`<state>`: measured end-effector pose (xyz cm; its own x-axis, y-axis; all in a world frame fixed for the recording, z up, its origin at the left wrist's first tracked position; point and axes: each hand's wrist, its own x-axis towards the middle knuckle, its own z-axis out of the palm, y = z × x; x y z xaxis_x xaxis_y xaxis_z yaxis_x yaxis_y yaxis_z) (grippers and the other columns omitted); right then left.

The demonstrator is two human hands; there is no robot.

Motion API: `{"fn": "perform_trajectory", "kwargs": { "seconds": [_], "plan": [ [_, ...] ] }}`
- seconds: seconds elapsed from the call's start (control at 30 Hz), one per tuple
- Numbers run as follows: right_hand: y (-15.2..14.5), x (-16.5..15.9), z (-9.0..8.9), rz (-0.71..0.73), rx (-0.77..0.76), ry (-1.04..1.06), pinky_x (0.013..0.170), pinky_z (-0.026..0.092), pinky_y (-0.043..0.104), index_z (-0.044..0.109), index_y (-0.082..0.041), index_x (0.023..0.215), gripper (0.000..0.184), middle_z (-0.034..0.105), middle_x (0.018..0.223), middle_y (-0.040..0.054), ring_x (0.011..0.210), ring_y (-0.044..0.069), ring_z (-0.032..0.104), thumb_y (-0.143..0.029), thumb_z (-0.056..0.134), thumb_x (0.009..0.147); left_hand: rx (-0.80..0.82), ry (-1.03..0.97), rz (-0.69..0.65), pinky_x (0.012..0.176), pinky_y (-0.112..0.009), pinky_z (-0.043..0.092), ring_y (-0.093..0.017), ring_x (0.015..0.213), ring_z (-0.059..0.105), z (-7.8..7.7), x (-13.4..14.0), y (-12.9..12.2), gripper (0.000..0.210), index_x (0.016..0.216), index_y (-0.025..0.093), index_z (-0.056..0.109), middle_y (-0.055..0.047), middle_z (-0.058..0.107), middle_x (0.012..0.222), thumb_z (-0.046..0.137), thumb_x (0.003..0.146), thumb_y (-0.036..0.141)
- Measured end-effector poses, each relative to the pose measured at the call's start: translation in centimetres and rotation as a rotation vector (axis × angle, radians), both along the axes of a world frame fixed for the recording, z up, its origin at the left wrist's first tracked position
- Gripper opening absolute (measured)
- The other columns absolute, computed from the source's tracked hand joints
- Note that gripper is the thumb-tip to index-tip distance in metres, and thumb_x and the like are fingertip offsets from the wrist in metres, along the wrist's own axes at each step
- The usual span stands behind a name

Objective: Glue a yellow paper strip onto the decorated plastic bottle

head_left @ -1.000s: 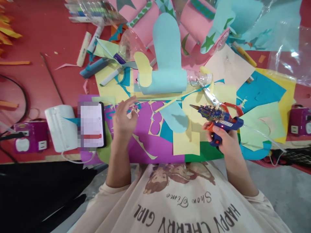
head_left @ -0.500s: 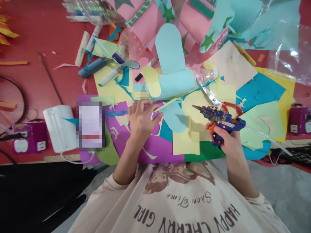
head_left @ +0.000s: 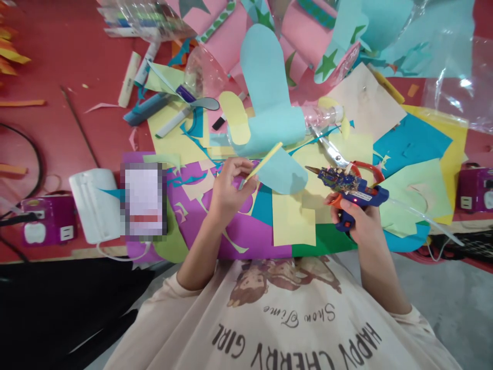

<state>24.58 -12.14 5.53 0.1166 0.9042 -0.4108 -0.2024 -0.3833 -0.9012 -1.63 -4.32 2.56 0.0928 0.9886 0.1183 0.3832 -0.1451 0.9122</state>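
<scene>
One blue paper cutout (head_left: pixel 287 173), one plastic glue gun (head_left: pixel 344 182) near the surface's (head_left: pixel 80 56) front edge
Left grip (head_left: pixel 230 189) pinches the rounded cutout; right grip (head_left: pixel 360 218) wraps the glue gun.

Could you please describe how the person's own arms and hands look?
The left hand and right hand are bare and ungloved. The forearms are uncovered too. Plain, pale cream sleeves end near the elbows and belong to a shirt with dark printed lettering.

A phone (head_left: pixel 144 192) lies beside a white case (head_left: pixel 94 213); a purple socket block (head_left: pixel 52 218) sits farther left — black cable (head_left: pixel 15 220) plugged in.
</scene>
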Motion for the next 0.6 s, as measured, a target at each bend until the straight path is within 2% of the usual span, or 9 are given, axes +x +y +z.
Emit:
{"fn": "perform_trajectory", "kwargs": {
  "seconds": [0.13, 0.23, 0.37, 0.5, 0.6],
  "plan": [
    [0.1, -0.2, 0.3, -0.014, -0.009, -0.013, 0.042, 0.042, 0.025, 0.066, -0.019, 0.077, 0.012, 0.07, 0.077, 0.0027, 0.044, 0.009, 0.054, -0.03, 0.068, 0.074, -0.054, -0.146, -0.054, 0.058, -0.021, 0.048, -0.01, 0.066, 0.058, 0.5, 0.7, 1.1, 0.013, 0.087, 0.02, 0.06, 0.001, 0.063, 0.077, 0.064, 0.075, 0.024],
    [0.1, -0.2, 0.5, -0.036, -0.023, 0.008, 0.041, 0.042, 0.027, 0.067, -0.018, 0.078, 0.014, 0.07, 0.076, 0.0036, 0.043, 0.01, 0.053, -0.031, 0.069, 0.071, -0.109, -0.279, -0.066, 0.061, -0.023, 0.05, -0.012, 0.07, 0.06, 0.2, 1.0, 1.7, 0.009, 0.083, 0.021, 0.061, -0.001, 0.064, 0.079, 0.063, 0.077, 0.028],
    [0.2, -0.2, 0.5, -0.064, -0.033, 0.004, 0.041, 0.041, 0.027, 0.068, -0.018, 0.077, 0.015, 0.07, 0.075, 0.0039, 0.043, 0.011, 0.052, -0.032, 0.068, 0.071, -0.224, -0.434, -0.121, 0.071, -0.027, 0.054, -0.015, 0.08, 0.067, -0.5, 1.7, 1.8, 0.025, 0.091, 0.024, 0.057, -0.002, 0.068, 0.083, 0.069, 0.077, 0.04],
    [0.2, -0.4, 0.5, -0.055, -0.013, 0.019, 0.042, 0.042, 0.026, 0.068, -0.02, 0.079, 0.011, 0.07, 0.075, 0.0022, 0.044, 0.01, 0.053, -0.029, 0.067, 0.074, -0.353, -0.504, -0.135, 0.065, -0.025, 0.054, -0.015, 0.073, 0.068, -0.6, 2.4, 1.6, 0.045, 0.103, 0.023, 0.058, -0.001, 0.07, 0.076, 0.079, 0.068, 0.042],
    [0.1, -0.6, 0.5, -0.036, 0.01, 0.021, 0.043, 0.042, 0.026, 0.067, -0.021, 0.079, 0.008, 0.07, 0.077, 0.0015, 0.045, 0.01, 0.054, -0.028, 0.065, 0.077, -0.419, -0.534, -0.116, 0.062, -0.025, 0.054, -0.015, 0.065, 0.067, -0.6, 2.9, 1.4, 0.04, 0.092, 0.019, 0.064, -0.002, 0.07, 0.071, 0.081, 0.064, 0.042]
  ]
}}
